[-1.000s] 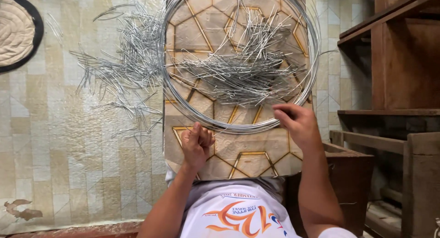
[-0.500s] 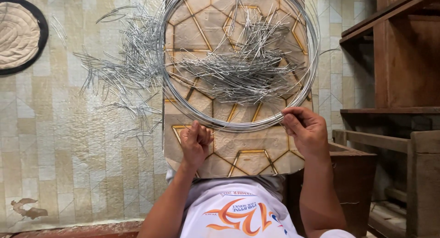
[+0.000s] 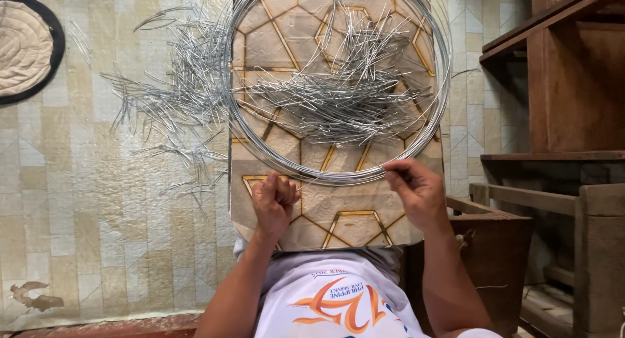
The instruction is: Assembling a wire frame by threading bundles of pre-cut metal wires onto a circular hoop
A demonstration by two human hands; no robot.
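While the wire coil [image 3: 338,175] lies as a big silver ring on the patterned board [image 3: 338,214], both hands work at its near edge. The left hand [image 3: 273,201] is closed in a loose fist just below the coil's lower-left arc, pinching what looks like a thin wire end. The right hand [image 3: 416,188] has its fingers curled shut on a strand at the coil's lower-right arc. Inside the coil rests a heap of cut wire pieces [image 3: 345,97]. Left of the coil, more loose wire pieces [image 3: 176,97] spread over the tiled floor [image 3: 97,214]. Right of the coil stands a wooden shelf [image 3: 566,103].
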